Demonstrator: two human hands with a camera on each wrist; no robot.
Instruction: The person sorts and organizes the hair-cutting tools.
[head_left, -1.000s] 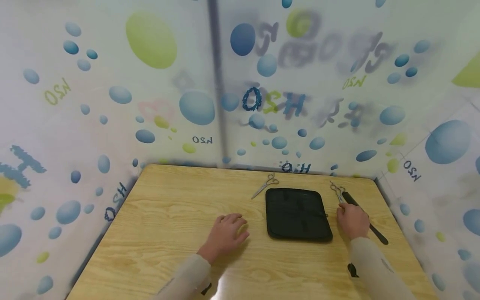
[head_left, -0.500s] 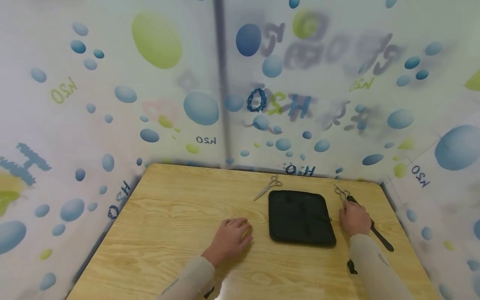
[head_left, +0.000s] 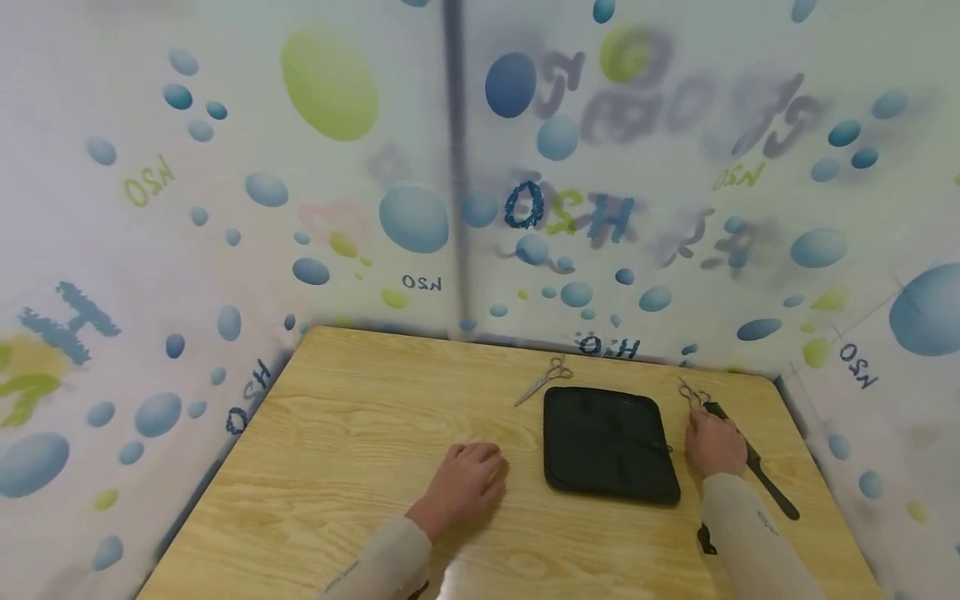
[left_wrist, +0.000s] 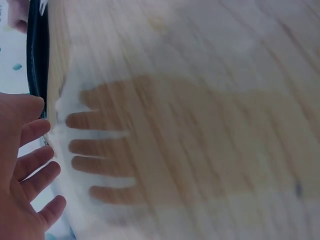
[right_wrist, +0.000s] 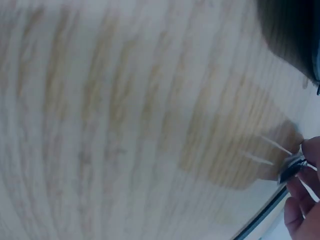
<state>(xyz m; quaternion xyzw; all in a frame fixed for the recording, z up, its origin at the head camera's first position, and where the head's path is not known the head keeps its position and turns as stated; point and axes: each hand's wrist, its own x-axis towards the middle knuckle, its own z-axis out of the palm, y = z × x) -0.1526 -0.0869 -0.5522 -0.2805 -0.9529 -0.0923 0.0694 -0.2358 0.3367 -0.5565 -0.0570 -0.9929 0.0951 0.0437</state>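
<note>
The right hand [head_left: 716, 446] pinches scissors [right_wrist: 291, 171], finger loops jutting beyond its fingertips, with the black case [head_left: 609, 450] left of the grip. Little has changed over the last second, so the scissors seem unreleased; the left hand [head_left: 461, 485], fingers relaxed, holds nothing.

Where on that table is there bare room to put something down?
The biggest bare patch on the table runs from its left edge to the left hand and the loose scissors. Another lies in front of the black case, between the sleeves. Right of the case is crowded: right hand, held scissors and long black tool bunch together.
</note>
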